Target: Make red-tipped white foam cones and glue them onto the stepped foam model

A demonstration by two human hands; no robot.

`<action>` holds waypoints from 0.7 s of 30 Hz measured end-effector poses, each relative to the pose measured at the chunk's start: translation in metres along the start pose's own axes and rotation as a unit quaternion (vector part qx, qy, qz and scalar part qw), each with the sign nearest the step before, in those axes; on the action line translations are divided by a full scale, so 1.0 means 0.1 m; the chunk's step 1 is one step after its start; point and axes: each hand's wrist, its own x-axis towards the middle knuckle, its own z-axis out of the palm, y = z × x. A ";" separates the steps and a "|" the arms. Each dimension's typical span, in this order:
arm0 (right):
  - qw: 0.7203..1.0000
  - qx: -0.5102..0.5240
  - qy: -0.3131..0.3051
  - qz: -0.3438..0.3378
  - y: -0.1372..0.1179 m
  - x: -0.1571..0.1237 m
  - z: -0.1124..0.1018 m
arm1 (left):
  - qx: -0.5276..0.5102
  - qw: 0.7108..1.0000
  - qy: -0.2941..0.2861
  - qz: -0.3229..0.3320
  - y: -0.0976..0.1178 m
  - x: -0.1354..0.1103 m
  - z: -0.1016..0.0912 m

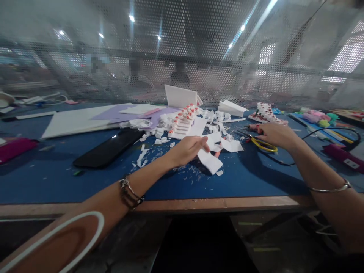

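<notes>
My left hand [189, 149] is closed on a white sheet piece [209, 161], thumb and fingers pressed together at its upper edge. More cut white pieces [231, 145] lie beside its fingertips. Further right, my right hand [274, 134] reaches down with curled fingers at a small reddish tool [254, 127], whose kind I cannot make out. Below that hand lie scissors with yellow handles [264, 145], blades pointing left. Just beyond my left hand stands a white stepped model [182, 125] with orange-red dots along its edges.
White scraps and crumbs litter the blue tabletop [170, 185]. A black phone-like slab [109, 149], white board [71, 121] and purple sheets [113, 113] lie left. Rightward are a red-dotted white model [267, 112], colourful pompoms [315, 116], a black cable [280, 163] and a purple object [342, 156].
</notes>
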 end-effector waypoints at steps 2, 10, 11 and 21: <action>1.000 -0.013 -0.002 -0.026 -0.19 -0.01 -0.03 | 0.013 1.000 0.026 0.004 0.00 0.00 -0.01; 0.975 0.121 -0.001 -0.186 -1.06 -0.26 0.15 | -0.193 0.977 0.077 -0.048 0.04 0.03 0.01; 0.974 0.116 0.005 -0.197 -1.12 -0.29 0.19 | -0.218 0.970 0.086 -0.060 0.04 0.03 0.02; 0.968 0.118 0.016 -0.221 -1.20 -0.27 0.28 | -0.307 0.947 0.080 -0.055 0.09 0.03 0.05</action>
